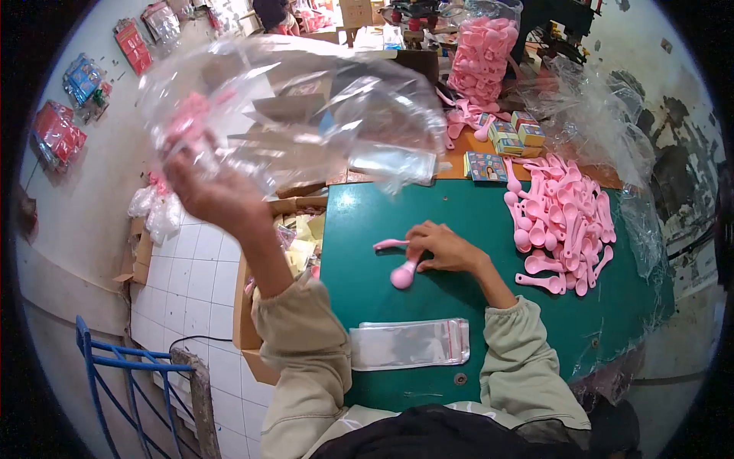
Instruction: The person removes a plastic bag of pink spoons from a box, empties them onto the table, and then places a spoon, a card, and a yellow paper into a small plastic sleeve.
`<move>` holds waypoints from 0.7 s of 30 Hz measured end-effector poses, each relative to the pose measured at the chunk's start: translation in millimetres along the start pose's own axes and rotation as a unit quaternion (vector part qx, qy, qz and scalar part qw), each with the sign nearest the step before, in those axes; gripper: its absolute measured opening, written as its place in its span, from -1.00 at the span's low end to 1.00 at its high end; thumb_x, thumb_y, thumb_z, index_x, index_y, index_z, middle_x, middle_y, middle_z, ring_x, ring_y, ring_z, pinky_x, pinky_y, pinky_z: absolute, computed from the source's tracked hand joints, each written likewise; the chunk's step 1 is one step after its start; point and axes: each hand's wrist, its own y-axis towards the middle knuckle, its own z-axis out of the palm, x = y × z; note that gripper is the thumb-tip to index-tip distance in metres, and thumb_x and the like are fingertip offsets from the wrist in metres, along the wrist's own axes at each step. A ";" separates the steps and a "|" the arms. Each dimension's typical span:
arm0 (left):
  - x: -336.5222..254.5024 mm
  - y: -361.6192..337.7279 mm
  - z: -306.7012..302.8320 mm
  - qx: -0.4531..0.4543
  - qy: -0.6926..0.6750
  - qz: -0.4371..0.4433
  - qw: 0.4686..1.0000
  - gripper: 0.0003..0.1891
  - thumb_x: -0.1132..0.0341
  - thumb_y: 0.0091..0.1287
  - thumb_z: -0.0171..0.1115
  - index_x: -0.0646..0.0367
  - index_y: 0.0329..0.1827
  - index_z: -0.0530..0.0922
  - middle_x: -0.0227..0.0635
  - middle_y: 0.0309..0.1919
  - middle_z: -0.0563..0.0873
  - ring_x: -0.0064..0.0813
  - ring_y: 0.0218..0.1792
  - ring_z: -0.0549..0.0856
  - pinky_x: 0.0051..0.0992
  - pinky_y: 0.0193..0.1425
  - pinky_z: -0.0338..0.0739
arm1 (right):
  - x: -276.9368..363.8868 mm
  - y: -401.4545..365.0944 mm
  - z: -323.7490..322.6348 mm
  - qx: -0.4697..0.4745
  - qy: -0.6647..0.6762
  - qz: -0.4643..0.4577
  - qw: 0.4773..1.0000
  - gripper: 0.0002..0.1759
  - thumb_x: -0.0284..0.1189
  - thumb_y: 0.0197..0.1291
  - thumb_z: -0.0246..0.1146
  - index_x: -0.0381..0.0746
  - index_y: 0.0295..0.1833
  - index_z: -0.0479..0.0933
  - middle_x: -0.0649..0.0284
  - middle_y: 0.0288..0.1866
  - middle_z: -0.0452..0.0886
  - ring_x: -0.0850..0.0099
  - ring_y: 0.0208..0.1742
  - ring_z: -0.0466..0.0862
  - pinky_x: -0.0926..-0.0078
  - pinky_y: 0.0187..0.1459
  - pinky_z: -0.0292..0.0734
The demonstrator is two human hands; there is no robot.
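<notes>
My left hand (212, 191) is raised over the left side of the table, its fingers closed on a large clear plastic bag (359, 92). The bag spreads out to the right, smeared by motion, with some blurred pink pieces (191, 115) at its left end. Low on the green table, my right hand (447, 249) has its fingers bent around the handle of a pink measuring spoon (403, 276). A second pink spoon (390, 244) lies just left of the fingertips. Below that hand is a stack of clear flat sleeves (409, 344).
A heap of pink spoons (566, 222) covers the right of the green table (359, 218). Small boxes (529, 128) and a bag of pink spoons (483, 53) stand behind it. At left are an open carton (246, 321) and a blue metal frame (130, 361).
</notes>
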 end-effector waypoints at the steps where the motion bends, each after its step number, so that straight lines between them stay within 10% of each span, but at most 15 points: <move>1: -7.4 5.1 -11.1 -0.023 -0.040 -0.031 0.998 -0.81 0.31 0.35 0.03 0.19 -0.06 0.45 -0.38 -0.07 0.51 -0.46 0.03 0.48 -0.25 0.25 0.37 | -2.5 0.4 1.0 0.016 0.023 0.016 0.999 -0.64 -0.34 -0.11 0.39 -0.10 -0.13 0.53 0.32 0.00 0.48 0.32 0.09 0.43 0.21 0.04 0.32; 8: -45.6 42.8 -98.3 -0.140 0.028 -0.079 0.987 -0.74 0.22 0.43 -0.09 0.16 -0.03 0.48 -0.41 -0.15 0.61 -0.53 -0.15 0.57 -0.48 0.06 0.45 | -95.1 15.4 -61.1 -0.198 0.077 0.125 0.969 -0.61 -0.13 0.07 0.29 -0.29 -0.34 0.55 0.15 -0.42 0.59 0.23 -0.37 0.61 0.36 -0.31 0.47; 13: -49.5 17.4 -80.5 -0.172 -0.043 -0.184 0.967 -0.73 0.22 0.44 -0.11 0.21 -0.08 0.49 -0.38 -0.23 0.62 -0.50 -0.24 0.60 -0.45 -0.07 0.54 | -97.3 36.2 -115.8 -0.377 -0.195 0.267 0.865 -0.32 -0.02 0.07 0.28 -0.26 0.17 0.37 0.00 0.16 0.42 0.15 0.06 0.51 0.26 0.00 0.45; 16: -26.7 -13.2 -83.7 -0.050 -0.007 -0.245 0.968 -0.74 0.24 0.43 -0.12 0.21 -0.13 0.49 -0.36 -0.29 0.61 -0.52 -0.31 0.61 -0.48 -0.19 0.56 | -39.9 47.7 -82.1 -0.246 0.226 -0.013 0.942 -0.04 -0.01 0.06 0.27 -0.19 0.44 -0.02 0.07 0.51 -0.16 0.10 0.49 -0.07 0.25 0.34 0.13; 18: -6.0 -41.0 -79.8 0.056 -0.131 -0.330 0.933 -0.75 0.27 0.42 -0.14 0.21 -0.17 0.49 -0.35 -0.34 0.60 -0.55 -0.35 0.61 -0.50 -0.27 0.56 | 25.0 34.3 -54.7 -0.173 0.290 -0.089 0.937 -0.02 -0.11 0.02 0.36 -0.14 0.45 -0.03 0.08 0.52 -0.25 0.07 0.43 0.13 0.22 0.28 0.24; 21: -28.6 -111.4 -12.9 0.101 0.032 -0.426 0.898 -0.83 0.39 0.31 -0.01 0.21 -0.11 0.49 -0.30 -0.27 0.59 -0.46 -0.29 0.62 -0.42 -0.23 0.55 | 102.2 13.3 -53.5 -0.261 0.342 -0.075 0.899 -0.25 -0.28 0.08 0.32 -0.13 0.37 0.18 0.01 0.42 0.06 0.10 0.27 0.36 0.34 -0.03 0.54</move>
